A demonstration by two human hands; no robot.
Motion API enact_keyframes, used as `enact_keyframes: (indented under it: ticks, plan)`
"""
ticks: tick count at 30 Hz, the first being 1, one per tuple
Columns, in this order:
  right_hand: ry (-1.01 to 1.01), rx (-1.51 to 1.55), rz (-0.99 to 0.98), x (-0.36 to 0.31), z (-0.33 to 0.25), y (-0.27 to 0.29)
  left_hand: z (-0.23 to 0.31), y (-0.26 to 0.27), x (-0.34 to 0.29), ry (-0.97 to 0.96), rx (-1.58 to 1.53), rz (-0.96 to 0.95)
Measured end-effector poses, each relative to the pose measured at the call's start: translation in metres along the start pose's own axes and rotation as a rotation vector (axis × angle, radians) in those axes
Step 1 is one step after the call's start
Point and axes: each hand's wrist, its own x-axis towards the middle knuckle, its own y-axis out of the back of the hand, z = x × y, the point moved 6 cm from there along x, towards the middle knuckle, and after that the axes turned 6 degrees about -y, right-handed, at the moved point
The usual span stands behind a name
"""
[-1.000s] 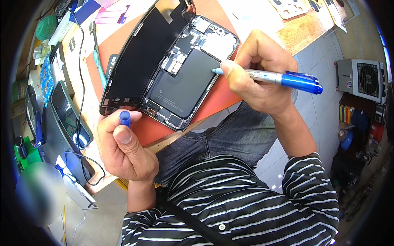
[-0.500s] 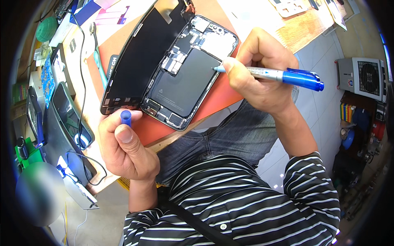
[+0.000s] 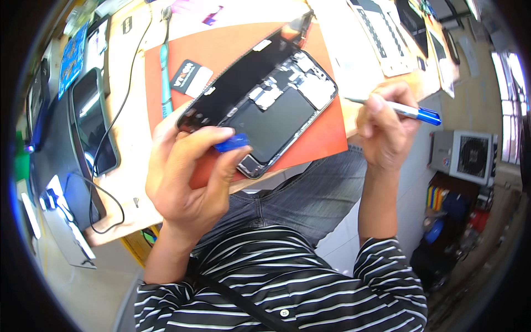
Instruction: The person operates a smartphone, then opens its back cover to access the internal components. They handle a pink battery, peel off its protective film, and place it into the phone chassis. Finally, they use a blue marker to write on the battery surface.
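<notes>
An opened smartphone (image 3: 274, 130) lies at a slant, its dark battery and circuit parts showing. Its black screen panel (image 3: 235, 83) is tilted up along the left side. My left hand (image 3: 191, 171) pinches a blue pen cap (image 3: 232, 143) between thumb and index finger, over the phone's lower left part. The other left fingers are by the panel's lower end; whether they touch it I cannot tell. Off the phone's right side, my right hand (image 3: 390, 124) grips a silver and blue marker pen (image 3: 406, 109), tip pointing left toward the phone and apart from it.
Under the phone is an orange mat (image 3: 332, 135). A teal-handled brush (image 3: 165, 83) and a black-and-white card (image 3: 191, 78) lie left of it. Farther left are a dark phone-shaped device (image 3: 94, 119), a black cable (image 3: 131, 83) and a blue circuit board (image 3: 72, 60). White-framed parts (image 3: 381, 41) sit upper right.
The marker's tip has left the battery's edge, and my right hand has moved right, away from the phone. My left hand has brought the cap up over the phone. The view has shifted.
</notes>
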Motion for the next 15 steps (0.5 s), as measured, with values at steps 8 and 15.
enact_keyframes:
  ticks: [8, 15]
  plan:
    - [-0.081, 0.058, -0.108, -0.018, -0.031, -0.009, -0.003, -0.001, 0.000, 0.040, -0.115, 0.017]
    - [-0.011, -0.142, -0.200, -0.045, -0.032, -0.057, -0.006, -0.004, -0.006, 0.030, -0.149, 0.001]
